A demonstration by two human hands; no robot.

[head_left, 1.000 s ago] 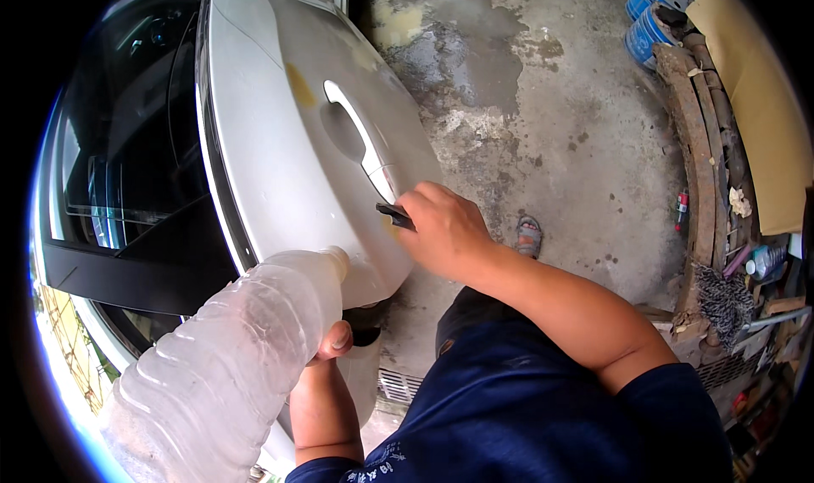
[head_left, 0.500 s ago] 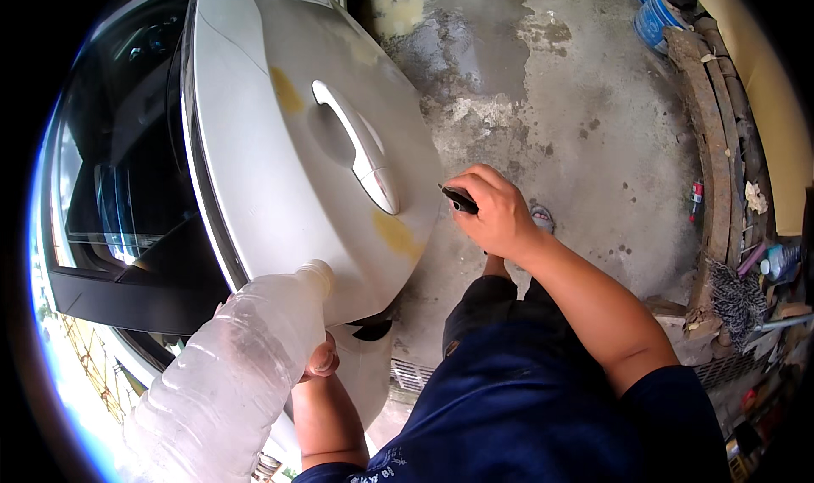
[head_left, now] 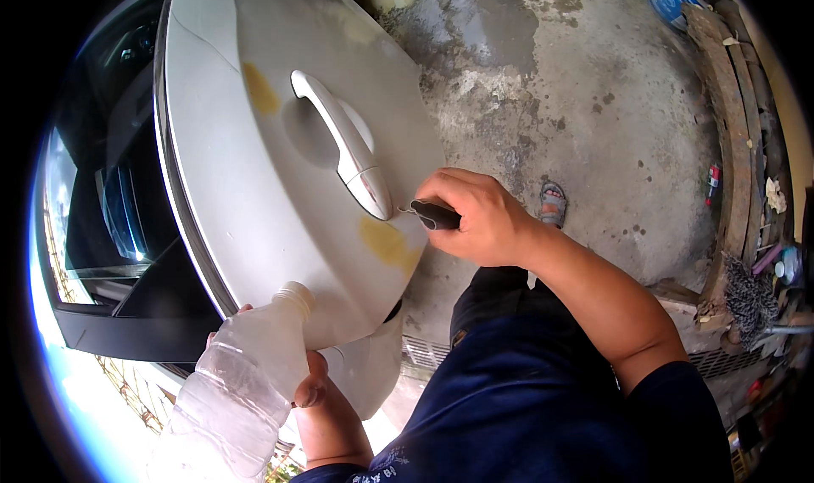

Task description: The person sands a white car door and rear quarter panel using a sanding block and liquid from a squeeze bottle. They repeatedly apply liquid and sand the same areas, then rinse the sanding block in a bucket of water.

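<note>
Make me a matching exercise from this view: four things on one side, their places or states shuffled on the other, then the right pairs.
Things:
1. left hand
2. right hand
3. door handle
4. sandal

Places and states:
A. on a foot, over the concrete floor
B. gripping a dark piece
C. white, mounted on the car door
D. gripping a plastic bottle

Right pairs: 1-D, 2-B, 3-C, 4-A
</note>
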